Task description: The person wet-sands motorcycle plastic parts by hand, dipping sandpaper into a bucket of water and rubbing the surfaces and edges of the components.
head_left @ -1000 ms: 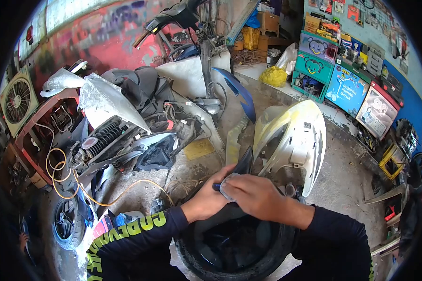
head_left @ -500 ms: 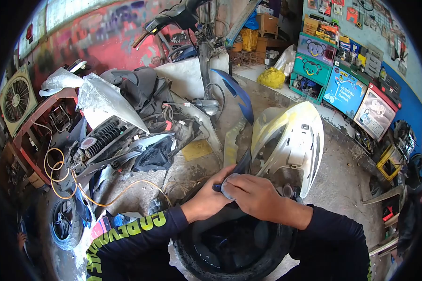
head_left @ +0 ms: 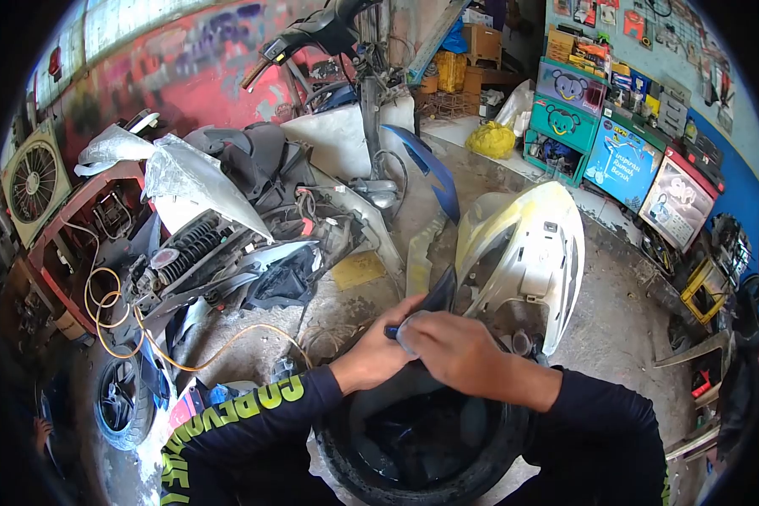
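A dark, pointed panel piece (head_left: 441,295) is gripped by my left hand (head_left: 377,352), whose fingers are wrapped round its lower part. My right hand (head_left: 462,352) pinches a small grey pad (head_left: 408,337) and presses it against the piece, close to my left fingers. The piece's dark blue end (head_left: 391,331) shows between the hands. Below both hands is a round black basin (head_left: 333,460) with dark liquid in it. Most of the piece's lower part is hidden by my fingers.
A white and yellow fairing (head_left: 565,253) stands just beyond my right hand. Motorcycle parts and a shock absorber (head_left: 185,251) lie at the left, with an orange hose (head_left: 228,346) across the floor. A wheel (head_left: 122,401) is at lower left; drawers (head_left: 561,122) stand at upper right.
The grey pad and my right fingers have shifted very slightly on the piece. Both hands keep their hold, and the view has moved a little.
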Tool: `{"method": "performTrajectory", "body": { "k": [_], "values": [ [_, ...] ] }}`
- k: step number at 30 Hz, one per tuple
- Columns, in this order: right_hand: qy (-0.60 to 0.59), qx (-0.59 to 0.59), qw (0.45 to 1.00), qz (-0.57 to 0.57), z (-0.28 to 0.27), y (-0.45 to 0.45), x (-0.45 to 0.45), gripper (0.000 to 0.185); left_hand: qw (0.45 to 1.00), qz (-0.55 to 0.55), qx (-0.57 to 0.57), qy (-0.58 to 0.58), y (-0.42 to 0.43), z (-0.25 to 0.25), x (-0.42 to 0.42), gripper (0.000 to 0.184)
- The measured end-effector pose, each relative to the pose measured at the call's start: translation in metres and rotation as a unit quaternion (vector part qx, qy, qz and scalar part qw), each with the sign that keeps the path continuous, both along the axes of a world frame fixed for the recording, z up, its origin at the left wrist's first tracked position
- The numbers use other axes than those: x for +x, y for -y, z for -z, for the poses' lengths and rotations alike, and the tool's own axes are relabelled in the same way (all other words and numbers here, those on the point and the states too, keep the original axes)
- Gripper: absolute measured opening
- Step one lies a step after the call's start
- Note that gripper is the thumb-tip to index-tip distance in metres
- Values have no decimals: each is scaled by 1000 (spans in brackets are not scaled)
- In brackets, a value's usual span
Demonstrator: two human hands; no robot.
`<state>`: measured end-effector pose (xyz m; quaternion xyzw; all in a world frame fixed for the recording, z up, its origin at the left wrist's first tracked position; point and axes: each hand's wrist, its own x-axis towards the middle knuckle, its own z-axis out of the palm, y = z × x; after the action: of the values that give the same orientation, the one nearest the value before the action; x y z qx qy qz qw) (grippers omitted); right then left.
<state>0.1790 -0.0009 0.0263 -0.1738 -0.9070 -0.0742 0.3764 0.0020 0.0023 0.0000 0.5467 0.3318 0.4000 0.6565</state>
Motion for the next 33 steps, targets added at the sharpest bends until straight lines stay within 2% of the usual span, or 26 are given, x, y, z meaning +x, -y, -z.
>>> {"method": "performTrajectory", "body": {
  "k": [2,4,6,7,9,12,13,14,16,17,18,20,22,23,24,26,27,28,31,33],
  "values": [
    [-14,19,1000,-5,-2,-10,5,22,996,16,6,86,-4,3,-1,78],
    [11,2,998,67,6,-36,22,21,998,17,6,54,4,-11,-3,78],
    [28,11,996,86,8,-28,19,20,999,-9,23,-41,8,-12,0,77],
    [17,19,999,46,4,-13,9,19,1000,9,29,-3,5,-5,0,76],
    [18,4,1000,4,-6,-4,9,20,999,9,44,-19,2,-1,-2,76],
    [17,6,997,73,4,-37,23,21,997,13,69,-38,3,-9,-5,77],
    [45,-22,995,89,6,-29,22,31,996,9,69,-54,6,-10,-4,76],
    [48,-20,995,90,6,-20,19,31,995,4,68,-69,6,-9,-2,75],
    [12,26,1000,11,-1,-2,4,20,994,9,99,-45,4,-7,-2,75],
    [3,1,1000,6,-5,-7,8,19,997,13,68,-42,1,-10,-3,75],
    [-1,0,1000,7,-3,-16,13,19,998,16,35,-39,0,-12,-5,76],
    [21,-4,996,86,8,-35,21,19,997,10,59,-43,1,-9,-4,75],
    [18,-1,997,76,5,-15,11,19,991,-16,114,-69,1,-3,0,74],
    [13,23,999,43,3,-5,4,19,995,2,95,-5,-1,1,2,74],
    [7,49,999,9,1,-2,0,20,995,2,97,-4,-3,-1,1,74],
    [23,56,998,9,5,-19,12,21,999,24,27,-7,-1,-10,-6,75],
    [17,36,998,41,7,-26,15,21,997,-2,58,-58,4,-15,-4,75],
    [13,17,997,72,8,-31,16,21,997,-2,60,-57,2,-10,-4,75],
    [16,16,999,23,0,-10,11,20,992,8,122,-42,3,1,-2,77],
    [7,33,999,17,2,-21,17,20,994,12,92,-56,0,-9,-4,78]
  ]
}}
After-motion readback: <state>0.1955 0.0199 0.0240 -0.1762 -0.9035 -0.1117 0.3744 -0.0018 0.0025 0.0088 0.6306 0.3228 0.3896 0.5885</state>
